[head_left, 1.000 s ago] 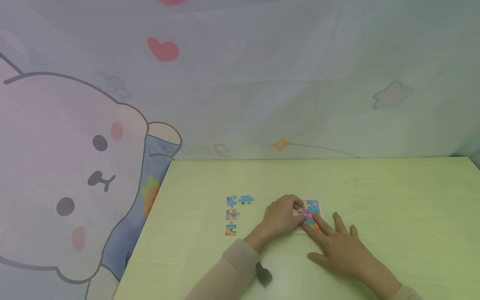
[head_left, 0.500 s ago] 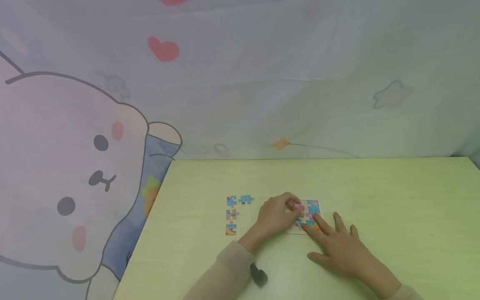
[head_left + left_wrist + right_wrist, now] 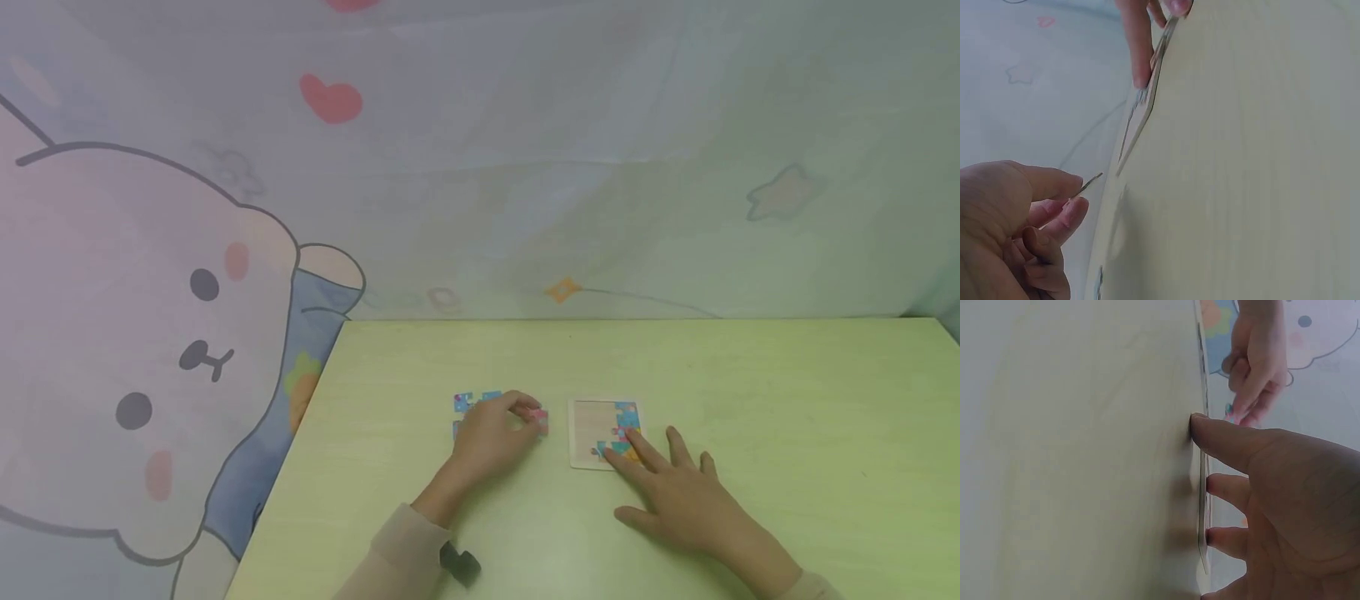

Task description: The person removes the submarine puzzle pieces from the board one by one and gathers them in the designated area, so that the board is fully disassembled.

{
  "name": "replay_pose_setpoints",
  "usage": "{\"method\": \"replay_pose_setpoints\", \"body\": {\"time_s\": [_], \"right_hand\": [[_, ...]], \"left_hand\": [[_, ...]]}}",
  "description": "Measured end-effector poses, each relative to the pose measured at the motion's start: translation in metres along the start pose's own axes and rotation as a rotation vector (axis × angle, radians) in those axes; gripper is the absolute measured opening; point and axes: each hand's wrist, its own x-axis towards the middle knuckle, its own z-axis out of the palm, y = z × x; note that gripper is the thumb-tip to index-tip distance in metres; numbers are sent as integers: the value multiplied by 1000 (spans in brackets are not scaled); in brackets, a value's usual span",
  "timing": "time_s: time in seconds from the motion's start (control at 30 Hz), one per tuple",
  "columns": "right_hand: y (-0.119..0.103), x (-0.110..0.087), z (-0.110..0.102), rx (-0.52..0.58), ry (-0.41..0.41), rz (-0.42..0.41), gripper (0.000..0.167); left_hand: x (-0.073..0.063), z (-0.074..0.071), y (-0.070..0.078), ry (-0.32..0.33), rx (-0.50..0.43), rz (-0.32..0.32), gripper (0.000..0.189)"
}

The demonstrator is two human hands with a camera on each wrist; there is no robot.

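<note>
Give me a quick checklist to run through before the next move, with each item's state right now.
1. Pink puzzle piece secured: ok, pinched in the left hand.
2. Piece clear of the table: ok, the left wrist view shows it held off the surface.
3. Tray steadied: ok, fingertips of the right hand rest on its filled side.
4. Room left in the tray: ok, much of its left and middle is bare.
5. Loose pieces all in sight: not ok, the left hand hides part of the group in the head view.
6. Piece turned to fit a gap: cannot tell, its outline is partly covered.
</note>
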Motion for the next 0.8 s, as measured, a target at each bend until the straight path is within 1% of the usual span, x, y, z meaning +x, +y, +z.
{"method": "replay_pose_setpoints", "body": {"time_s": [0.1, 0.2, 0.27, 0.4, 0.57, 0.7, 0.8], "right_hand": [[-1, -1, 0, 2, 4, 2, 69], [-1, -1, 0, 2, 4, 4, 69], [0, 0, 1, 3, 2, 7, 69], [1, 0, 1, 6, -4, 12, 69], [1, -1, 2, 3, -1, 15, 69], [1, -1, 2, 2, 2, 13, 69], [1, -1, 2, 2, 3, 10, 69]], "left_hand": [[-8, -12, -11, 8, 30, -25, 25], [-14, -22, -22, 18, 41, -63, 26], [-17, -28, -29, 26, 46, -75, 25], [-21, -35, -39, 36, 69, -71, 23], [-21, -38, -43, 35, 89, -79, 26], [-20, -39, -42, 29, 102, -80, 26], [-19, -39, -41, 26, 116, -69, 25]]}}
